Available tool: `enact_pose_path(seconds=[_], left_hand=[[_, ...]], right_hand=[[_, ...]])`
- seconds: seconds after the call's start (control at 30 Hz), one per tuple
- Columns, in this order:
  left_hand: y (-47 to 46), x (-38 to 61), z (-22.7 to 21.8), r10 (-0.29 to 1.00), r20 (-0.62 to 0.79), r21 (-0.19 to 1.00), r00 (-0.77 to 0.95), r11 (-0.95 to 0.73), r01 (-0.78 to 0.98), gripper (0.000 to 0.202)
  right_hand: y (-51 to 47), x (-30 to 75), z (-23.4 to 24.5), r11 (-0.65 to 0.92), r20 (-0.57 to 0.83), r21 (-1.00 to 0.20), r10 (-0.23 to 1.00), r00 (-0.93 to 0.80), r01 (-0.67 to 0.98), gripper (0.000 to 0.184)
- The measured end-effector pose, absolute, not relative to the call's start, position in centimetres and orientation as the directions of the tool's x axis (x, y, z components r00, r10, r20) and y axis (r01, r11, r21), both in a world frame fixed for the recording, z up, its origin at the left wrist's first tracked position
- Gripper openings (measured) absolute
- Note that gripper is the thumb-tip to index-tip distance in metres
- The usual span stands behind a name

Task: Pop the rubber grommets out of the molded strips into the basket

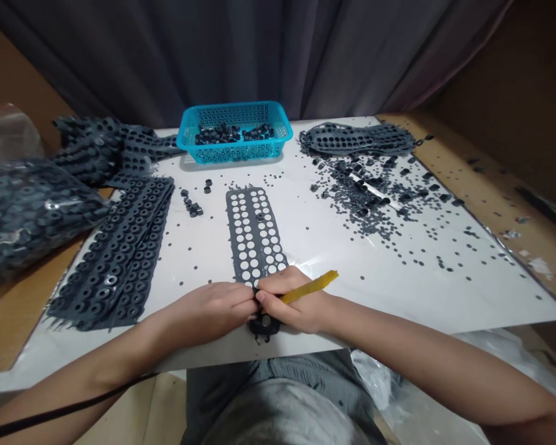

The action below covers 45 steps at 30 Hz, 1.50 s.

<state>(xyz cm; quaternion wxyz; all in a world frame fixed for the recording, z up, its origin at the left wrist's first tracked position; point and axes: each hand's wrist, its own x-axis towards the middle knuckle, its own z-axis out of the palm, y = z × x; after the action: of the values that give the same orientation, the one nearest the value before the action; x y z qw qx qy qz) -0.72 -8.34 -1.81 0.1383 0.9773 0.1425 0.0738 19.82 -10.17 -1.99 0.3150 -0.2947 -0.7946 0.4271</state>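
A dark grey rubber sheet with rows of round holes (254, 232) lies lengthwise before me on the white table cover. Both hands meet over its near end. My right hand (296, 296) is closed around a yellow-handled tool (311, 287); its working tip is hidden among the fingers. My left hand (220, 309) has its fingers closed at the sheet's left edge, by the right fingertips. Whatever it pinches there is covered by the fingers. One small dark ring (260, 217) sits on the sheet farther up.
A blue basket (234, 152) holding small black rubber parts stands at the back. Stacked ringed sheets (115, 253) and a plastic bag of rings (32, 216) lie left. Punched sheets (356, 139), scattered dark discs (370, 210) and a thin white stick (373, 190) are at right.
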Motion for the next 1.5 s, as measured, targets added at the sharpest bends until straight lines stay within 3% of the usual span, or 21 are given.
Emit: enact_pose_path(seconds=[0.07, 0.13, 0.23, 0.33, 0.4, 0.5, 0.63, 0.73, 0.8, 0.93, 1.03, 1.27, 1.5], left_hand=[[-8.2, -0.7, -1.9, 0.301, 0.132, 0.335, 0.944, -0.91, 0.243, 0.02], [-7.8, -0.7, -1.7, 0.338, 0.136, 0.49, 0.931, -0.84, 0.234, 0.019], [-7.1, -0.9, -0.5, 0.476, 0.15, 0.714, 0.866, -0.658, 0.238, 0.012], [-6.5, -1.3, 0.7, 0.612, 0.158, 0.806, 0.775, -0.534, 0.257, 0.008], [-6.2, -1.6, 1.1, 0.64, 0.115, 0.838, 0.76, -0.473, 0.272, 0.008], [-6.0, -1.5, 0.8, 0.651, -0.062, 0.892, 0.757, -0.304, 0.335, 0.01], [-5.9, -0.9, -0.3, 0.692, -0.316, 0.945, 0.649, 0.163, 0.285, 0.023], [-5.9, -0.6, -0.8, 0.647, -0.461, 0.847, 0.607, 0.524, 0.085, 0.034], [-6.1, -0.4, -0.8, 0.619, -0.501, 0.773, 0.605, 0.634, -0.008, 0.036], [-6.6, 0.0, -1.0, 0.641, -0.479, 0.771, 0.6, 0.634, -0.062, 0.036], [-6.9, 0.4, -1.4, 0.686, -0.443, 0.818, 0.577, 0.573, -0.053, 0.036], [-6.9, 1.0, -1.5, 0.766, -0.408, 0.847, 0.497, 0.521, -0.106, 0.038], [-6.8, 1.3, -1.7, 0.725, -0.459, 0.798, 0.514, 0.59, -0.12, 0.038]], right_hand=[[-10.1, 19.8, -2.0, 0.468, 0.254, -0.861, 0.735, -0.629, 0.199, 0.03], [-10.1, 19.8, -1.9, 0.476, 0.265, -0.858, 0.731, -0.629, 0.192, 0.029], [-10.1, 19.9, -1.9, 0.479, 0.272, -0.856, 0.738, -0.617, 0.196, 0.03], [-10.0, 19.9, -1.9, 0.466, 0.261, -0.861, 0.75, -0.608, 0.205, 0.032], [-10.0, 19.9, -2.0, 0.454, 0.258, -0.87, 0.752, -0.606, 0.193, 0.032], [-10.1, 19.9, -2.1, 0.436, 0.258, -0.885, 0.753, -0.606, 0.165, 0.034], [-10.3, 20.1, -2.1, 0.338, 0.248, -0.933, 0.851, -0.463, 0.122, 0.032], [-10.3, 20.3, -1.6, 0.248, 0.236, -0.968, 0.955, -0.18, 0.047, 0.013], [-10.2, 20.3, -1.2, 0.279, 0.274, -0.959, 0.959, -0.075, 0.057, 0.013], [-10.0, 19.4, -1.0, 0.458, 0.449, -0.876, 0.889, -0.093, 0.147, 0.005], [-9.8, 18.7, -1.3, 0.52, 0.506, -0.832, 0.854, -0.121, 0.193, 0.015], [-9.2, 18.7, -1.5, 0.294, 0.291, -0.954, 0.955, -0.063, 0.051, 0.022], [-8.9, 18.9, -1.4, 0.204, 0.211, -0.976, 0.973, -0.099, -0.076, 0.019]])
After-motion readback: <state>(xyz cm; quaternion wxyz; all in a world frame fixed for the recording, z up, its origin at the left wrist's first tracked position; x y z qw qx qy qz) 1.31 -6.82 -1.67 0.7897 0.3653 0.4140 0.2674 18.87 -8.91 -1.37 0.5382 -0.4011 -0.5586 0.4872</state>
